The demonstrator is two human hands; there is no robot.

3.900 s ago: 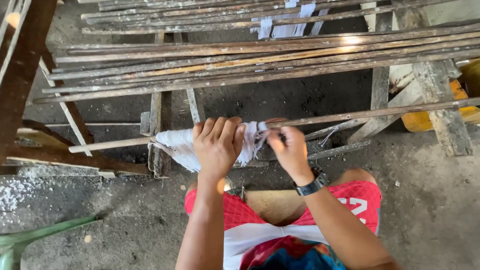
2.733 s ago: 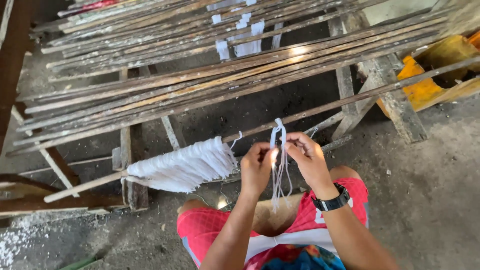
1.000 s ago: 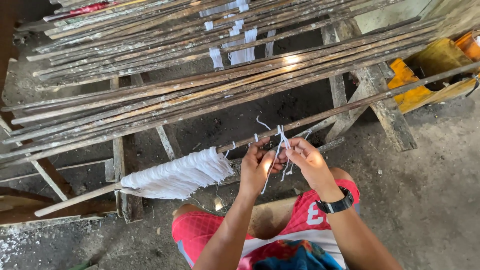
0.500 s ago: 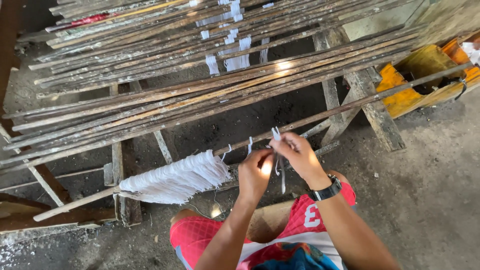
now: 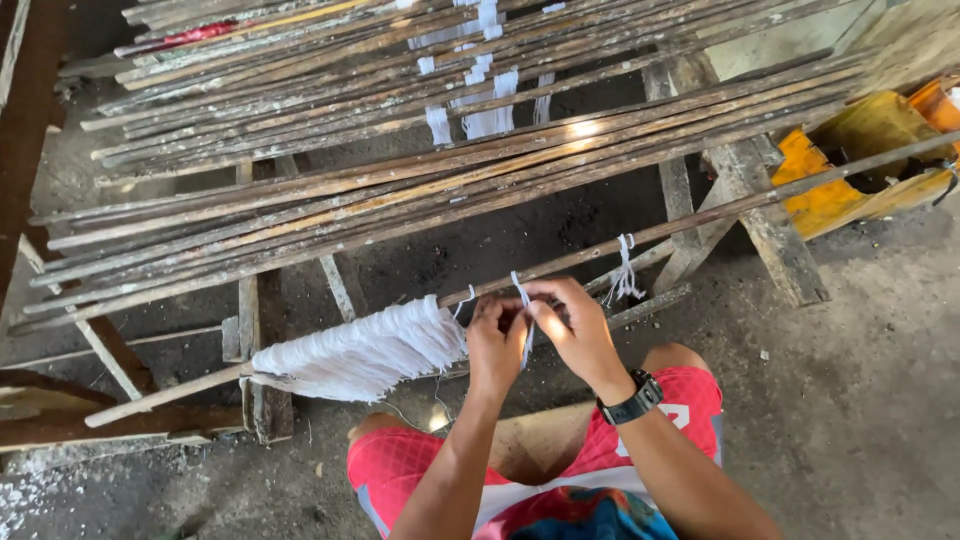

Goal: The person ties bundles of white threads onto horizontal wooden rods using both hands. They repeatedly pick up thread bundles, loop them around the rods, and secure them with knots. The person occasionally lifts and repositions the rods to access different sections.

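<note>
Between your two hands, a thin white string (image 5: 522,300) stands up over the long wooden stick (image 5: 700,212), pinched against it and looped round it. The stick is slim, brown and weathered, running slantwise from low beyond your left hand to high past your right. Just left of your left hand, a thick bundle of white strings (image 5: 355,352) hangs packed along the stick. Past your right hand, a single knotted white string (image 5: 625,272) dangles from it.

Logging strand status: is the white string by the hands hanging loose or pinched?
Pinched. Both the left hand and right hand grip the white string at the long stick.
</note>
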